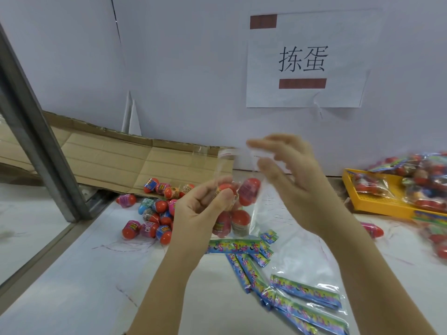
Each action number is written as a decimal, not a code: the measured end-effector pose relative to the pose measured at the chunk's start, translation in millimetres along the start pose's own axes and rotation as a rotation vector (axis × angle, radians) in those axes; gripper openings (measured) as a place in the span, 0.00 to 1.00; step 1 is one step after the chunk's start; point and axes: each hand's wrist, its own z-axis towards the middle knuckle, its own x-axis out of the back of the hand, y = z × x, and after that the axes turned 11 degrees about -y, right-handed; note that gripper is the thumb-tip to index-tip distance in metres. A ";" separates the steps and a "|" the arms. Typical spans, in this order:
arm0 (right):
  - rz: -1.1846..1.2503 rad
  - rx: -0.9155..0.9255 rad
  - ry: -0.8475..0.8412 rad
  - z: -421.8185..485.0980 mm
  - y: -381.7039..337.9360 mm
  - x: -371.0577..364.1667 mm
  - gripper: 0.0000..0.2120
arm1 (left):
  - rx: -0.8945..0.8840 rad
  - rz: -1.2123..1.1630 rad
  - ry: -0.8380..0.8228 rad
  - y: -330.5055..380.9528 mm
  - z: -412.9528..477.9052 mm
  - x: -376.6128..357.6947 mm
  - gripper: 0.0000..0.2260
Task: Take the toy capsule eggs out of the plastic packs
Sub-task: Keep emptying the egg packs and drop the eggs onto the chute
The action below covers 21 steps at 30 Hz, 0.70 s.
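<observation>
A clear plastic pack (244, 189) hangs upright in the middle, with several red-capped capsule eggs (249, 192) still inside. My left hand (203, 209) grips the pack's left side, fingers curled round an egg through the film. My right hand (287, 175) is blurred at the pack's top right, its fingers spread near the open mouth; whether it pinches the film I cannot tell. A pile of loose capsule eggs (154, 213) lies on the table to the left of the pack.
Emptied packs with colourful header strips (307, 298) lie at the front right. A yellow tray (377, 201) of full packs stands at the right, with a loose egg (372, 229) near it. Flattened cardboard (116, 160) leans at the back; a metal post (36, 131) rises left.
</observation>
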 end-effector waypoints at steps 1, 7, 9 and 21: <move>0.180 -0.011 0.075 0.6 0.4 -0.6 0.17 | 0.002 -0.009 0.016 0.4 0.5 1.0 0.11; 0.490 -0.296 -0.205 -0.2 20.1 -4.4 0.37 | 0.011 -0.057 0.092 2.0 1.5 5.6 0.11; 0.517 -0.301 -0.210 -0.1 22.2 -10.6 0.27 | 0.008 -0.045 0.072 3.5 1.6 4.3 0.09; 0.689 -0.271 -0.040 2.0 13.3 -29.1 0.05 | 0.026 -0.132 0.081 3.4 2.2 -3.5 0.13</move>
